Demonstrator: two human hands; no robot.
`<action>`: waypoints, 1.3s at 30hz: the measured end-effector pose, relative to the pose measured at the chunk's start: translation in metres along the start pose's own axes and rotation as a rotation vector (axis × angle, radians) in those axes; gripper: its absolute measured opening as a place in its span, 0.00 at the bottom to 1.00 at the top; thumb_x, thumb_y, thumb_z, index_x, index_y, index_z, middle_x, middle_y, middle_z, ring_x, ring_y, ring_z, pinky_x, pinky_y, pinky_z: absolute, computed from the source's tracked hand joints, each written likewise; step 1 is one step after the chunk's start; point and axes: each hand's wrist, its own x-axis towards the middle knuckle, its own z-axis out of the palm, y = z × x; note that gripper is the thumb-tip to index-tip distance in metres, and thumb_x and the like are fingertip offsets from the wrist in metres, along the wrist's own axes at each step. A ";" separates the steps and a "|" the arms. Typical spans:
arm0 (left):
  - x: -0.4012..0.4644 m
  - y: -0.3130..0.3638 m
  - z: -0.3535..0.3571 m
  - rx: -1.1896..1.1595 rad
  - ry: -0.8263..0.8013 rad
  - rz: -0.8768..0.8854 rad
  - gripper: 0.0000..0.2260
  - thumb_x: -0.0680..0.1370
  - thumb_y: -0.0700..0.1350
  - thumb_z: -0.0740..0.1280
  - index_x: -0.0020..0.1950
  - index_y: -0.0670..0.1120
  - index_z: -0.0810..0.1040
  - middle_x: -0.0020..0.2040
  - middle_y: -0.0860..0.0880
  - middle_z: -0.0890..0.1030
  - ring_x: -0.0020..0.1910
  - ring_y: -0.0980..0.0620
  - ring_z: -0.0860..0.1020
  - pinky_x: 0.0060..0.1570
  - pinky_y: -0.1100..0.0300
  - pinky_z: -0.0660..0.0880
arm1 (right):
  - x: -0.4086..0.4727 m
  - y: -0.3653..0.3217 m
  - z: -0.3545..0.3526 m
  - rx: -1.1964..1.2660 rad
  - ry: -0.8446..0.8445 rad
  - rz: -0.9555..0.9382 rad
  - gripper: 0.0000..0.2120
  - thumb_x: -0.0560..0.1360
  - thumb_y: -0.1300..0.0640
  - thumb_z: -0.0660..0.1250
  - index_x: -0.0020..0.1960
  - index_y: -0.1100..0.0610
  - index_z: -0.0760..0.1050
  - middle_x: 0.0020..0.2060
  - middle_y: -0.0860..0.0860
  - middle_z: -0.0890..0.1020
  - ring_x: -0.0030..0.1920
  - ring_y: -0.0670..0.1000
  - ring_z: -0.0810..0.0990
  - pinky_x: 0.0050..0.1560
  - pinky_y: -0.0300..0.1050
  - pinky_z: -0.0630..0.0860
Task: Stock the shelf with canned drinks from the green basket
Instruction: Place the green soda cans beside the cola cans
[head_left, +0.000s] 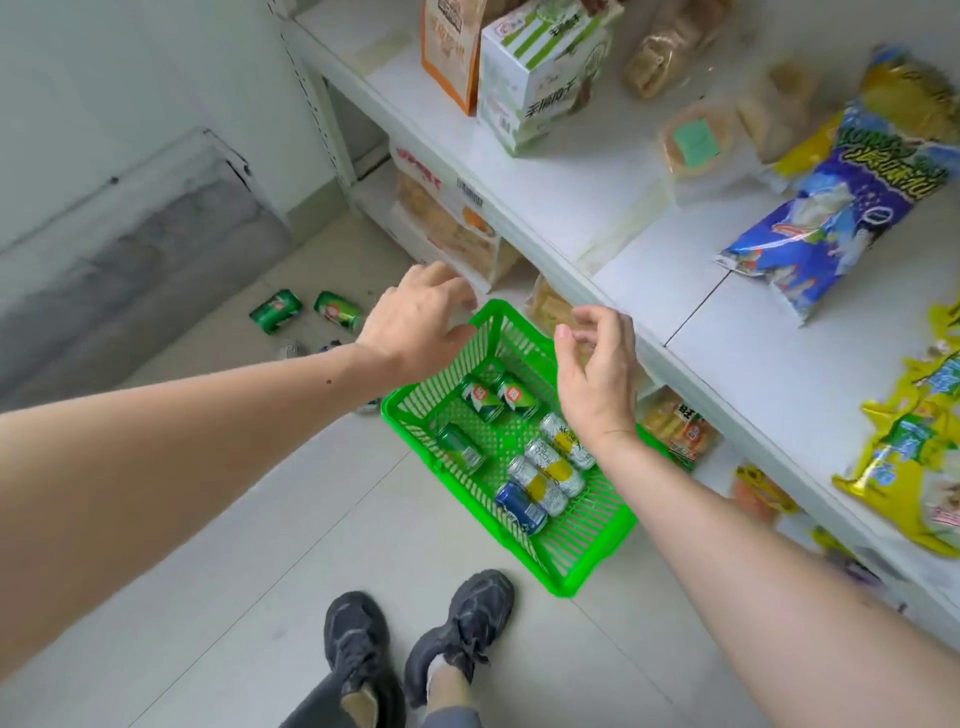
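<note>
Both hands are held empty above the green basket (561, 561) at frame centre — left hand (415, 322) spread open, right hand (597, 374) loosely curled. Seven cans (545, 467) lie inside. The reaching step is judged underway; a can must be gripped next, then lifted to the shelf (649, 260) at the right.

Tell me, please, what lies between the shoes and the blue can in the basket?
In the head view, only bare floor tile and the basket's near rim separate the shoes from the blue can.
</note>
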 end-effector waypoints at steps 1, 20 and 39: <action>0.001 -0.010 0.015 -0.019 -0.017 -0.030 0.12 0.75 0.48 0.67 0.57 0.47 0.76 0.59 0.46 0.74 0.60 0.42 0.72 0.59 0.46 0.72 | 0.001 0.013 0.012 -0.022 -0.059 0.020 0.09 0.77 0.58 0.66 0.56 0.60 0.74 0.52 0.53 0.76 0.47 0.51 0.79 0.53 0.46 0.73; 0.058 -0.149 0.328 -0.120 -0.488 -0.360 0.22 0.78 0.52 0.64 0.69 0.44 0.69 0.65 0.43 0.72 0.64 0.44 0.72 0.62 0.53 0.70 | -0.023 0.273 0.276 -0.337 -0.795 0.464 0.21 0.80 0.54 0.63 0.72 0.56 0.66 0.65 0.56 0.75 0.62 0.57 0.76 0.62 0.51 0.72; 0.072 -0.172 0.358 -0.160 -0.483 -0.453 0.17 0.78 0.52 0.64 0.63 0.45 0.73 0.59 0.45 0.76 0.57 0.47 0.75 0.53 0.57 0.72 | -0.043 0.302 0.339 -0.674 -0.721 0.297 0.34 0.69 0.43 0.74 0.64 0.63 0.67 0.55 0.60 0.79 0.59 0.60 0.74 0.50 0.52 0.75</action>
